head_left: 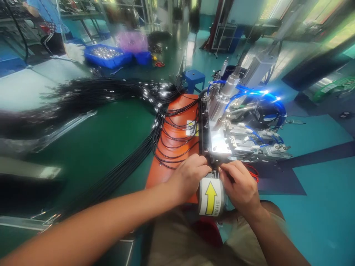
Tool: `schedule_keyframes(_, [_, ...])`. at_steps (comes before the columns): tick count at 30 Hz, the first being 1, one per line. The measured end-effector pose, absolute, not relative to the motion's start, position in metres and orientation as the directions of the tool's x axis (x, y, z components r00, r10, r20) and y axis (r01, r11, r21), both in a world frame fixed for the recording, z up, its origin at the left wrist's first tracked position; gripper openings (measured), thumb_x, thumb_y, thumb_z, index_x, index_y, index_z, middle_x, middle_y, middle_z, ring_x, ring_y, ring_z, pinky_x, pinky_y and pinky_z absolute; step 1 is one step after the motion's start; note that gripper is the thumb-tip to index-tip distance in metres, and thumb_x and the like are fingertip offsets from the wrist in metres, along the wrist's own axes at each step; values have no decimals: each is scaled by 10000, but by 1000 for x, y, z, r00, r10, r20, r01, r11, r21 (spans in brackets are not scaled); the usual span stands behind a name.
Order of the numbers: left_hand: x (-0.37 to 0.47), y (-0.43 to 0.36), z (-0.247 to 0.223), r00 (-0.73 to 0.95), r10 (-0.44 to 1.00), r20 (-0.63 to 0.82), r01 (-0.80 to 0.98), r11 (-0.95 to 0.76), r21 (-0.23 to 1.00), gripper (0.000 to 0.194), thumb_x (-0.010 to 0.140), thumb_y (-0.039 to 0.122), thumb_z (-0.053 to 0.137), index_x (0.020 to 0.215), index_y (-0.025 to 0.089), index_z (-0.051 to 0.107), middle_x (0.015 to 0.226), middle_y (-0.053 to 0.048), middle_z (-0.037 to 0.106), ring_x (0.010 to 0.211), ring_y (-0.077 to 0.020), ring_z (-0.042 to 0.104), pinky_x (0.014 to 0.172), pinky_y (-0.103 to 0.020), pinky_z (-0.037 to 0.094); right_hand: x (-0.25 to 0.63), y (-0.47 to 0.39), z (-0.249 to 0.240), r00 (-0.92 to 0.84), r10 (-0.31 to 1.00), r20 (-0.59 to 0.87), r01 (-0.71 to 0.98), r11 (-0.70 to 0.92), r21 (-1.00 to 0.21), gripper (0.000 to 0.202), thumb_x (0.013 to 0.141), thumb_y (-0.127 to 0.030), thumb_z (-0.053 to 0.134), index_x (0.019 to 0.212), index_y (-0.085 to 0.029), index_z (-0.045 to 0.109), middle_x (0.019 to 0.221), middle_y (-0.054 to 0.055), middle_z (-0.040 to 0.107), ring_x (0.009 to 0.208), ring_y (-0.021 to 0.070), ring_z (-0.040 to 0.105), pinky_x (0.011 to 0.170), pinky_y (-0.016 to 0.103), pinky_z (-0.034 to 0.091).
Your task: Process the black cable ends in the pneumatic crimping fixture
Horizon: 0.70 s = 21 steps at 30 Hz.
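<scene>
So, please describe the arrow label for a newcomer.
Find the metal machine with blue tubes. At its near end, beside both hands, is a curved white label. Unlike the smaller label on the orange panel, it bears a big yellow arrow.

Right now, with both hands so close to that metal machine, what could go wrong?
Fingers might get pinched: the left hand and right hand are right at the near end of the metal machine.
The black cables loop loosely across the orange surface, close to the left hand, so one could snag.
</scene>
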State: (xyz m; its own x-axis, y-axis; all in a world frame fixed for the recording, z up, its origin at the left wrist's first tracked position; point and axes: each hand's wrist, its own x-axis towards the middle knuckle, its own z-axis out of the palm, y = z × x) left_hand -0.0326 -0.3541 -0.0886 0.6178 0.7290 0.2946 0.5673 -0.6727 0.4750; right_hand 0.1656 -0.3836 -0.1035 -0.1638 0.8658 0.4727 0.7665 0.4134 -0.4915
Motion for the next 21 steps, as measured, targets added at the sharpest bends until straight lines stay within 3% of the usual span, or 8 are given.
schedule_keyframes(6, [-33,-354,-89,609,733,304,576,-672,466,238,973,168,468,961,169,706,918,-61,619,888,-194,524,765,-309,466,161,-385,-101,-116,870,479,775,381,-505,118,948,-226,537,907,-227,648,810,37,591,704,179,582,694,314,493])
schedule_keyframes(11, [-33,-354,-90,616,727,304,562,-676,477,212,961,162,496,988,167,706,930,-60,625,907,-198,524,780,-311,469,159,-389,-102,-57,900,433,742,329,-585,156,958,-266,525,894,-212,657,787,42,588,705,185,574,681,316,481])
schedule_keyframes(21, [-34,-354,-91,607,729,316,552,-673,493,209,960,157,497,979,172,705,910,-59,622,889,-188,527,770,-305,469,157,-390,-105,163,978,130,573,14,-820,285,920,-443,566,844,-195,684,790,45,660,700,189,604,617,285,476])
